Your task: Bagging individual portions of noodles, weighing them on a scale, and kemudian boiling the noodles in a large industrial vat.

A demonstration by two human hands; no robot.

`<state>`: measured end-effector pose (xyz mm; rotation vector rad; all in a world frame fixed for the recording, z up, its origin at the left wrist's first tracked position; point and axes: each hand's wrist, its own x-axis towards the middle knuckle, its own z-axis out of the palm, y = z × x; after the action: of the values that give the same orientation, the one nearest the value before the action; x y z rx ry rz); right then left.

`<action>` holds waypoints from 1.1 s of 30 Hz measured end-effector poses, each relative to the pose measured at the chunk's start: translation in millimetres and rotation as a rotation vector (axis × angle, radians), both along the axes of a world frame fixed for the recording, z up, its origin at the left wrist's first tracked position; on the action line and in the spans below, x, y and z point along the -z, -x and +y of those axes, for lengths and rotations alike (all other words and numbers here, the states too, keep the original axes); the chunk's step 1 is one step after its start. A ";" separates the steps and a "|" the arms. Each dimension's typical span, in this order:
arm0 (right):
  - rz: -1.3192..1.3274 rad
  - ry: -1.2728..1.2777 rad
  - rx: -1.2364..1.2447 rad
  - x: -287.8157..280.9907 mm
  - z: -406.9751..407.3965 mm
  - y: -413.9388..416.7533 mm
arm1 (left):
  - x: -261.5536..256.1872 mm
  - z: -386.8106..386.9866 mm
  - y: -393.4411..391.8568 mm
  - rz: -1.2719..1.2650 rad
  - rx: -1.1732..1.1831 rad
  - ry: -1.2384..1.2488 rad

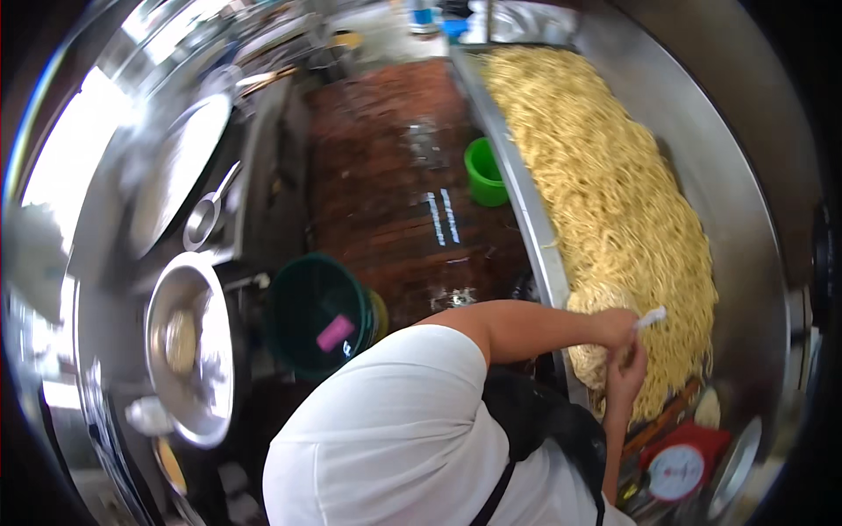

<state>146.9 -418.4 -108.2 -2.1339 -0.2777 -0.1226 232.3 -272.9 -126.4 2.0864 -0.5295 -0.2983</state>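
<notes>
A clear plastic bag of noodles [595, 299] rests at the near end of a large heap of yellow noodles [598, 171]. My left hand [616, 327] is closed around the gathered neck of this bag, and the whitish bag end [651, 317] sticks out past the fingers. Just below it, my right hand [627, 373] has its fingers raised against the left hand at the bag's neck. What the right fingertips pinch is partly hidden. The noodles lie in a long metal trough [546, 253] with a raised rim.
A red dial scale [684, 463] stands by the trough's near end, beside a wooden bar [664, 417]. A green bucket [487, 174] sits on the wet brown floor [388, 177]. Leftward are a dark green bin [306, 309], a metal basin [220, 394] and a steel ladle [202, 220].
</notes>
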 end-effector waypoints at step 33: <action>0.392 0.565 -1.055 -13.7 300.1 213.5 | -64.7 604.9 753.2 -0.240 -2.240 0.301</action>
<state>-66.6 -118.3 -94.6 -2.1916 -1.2545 1.0713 -521.0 332.0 -61.7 1.2887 1.5525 1.2028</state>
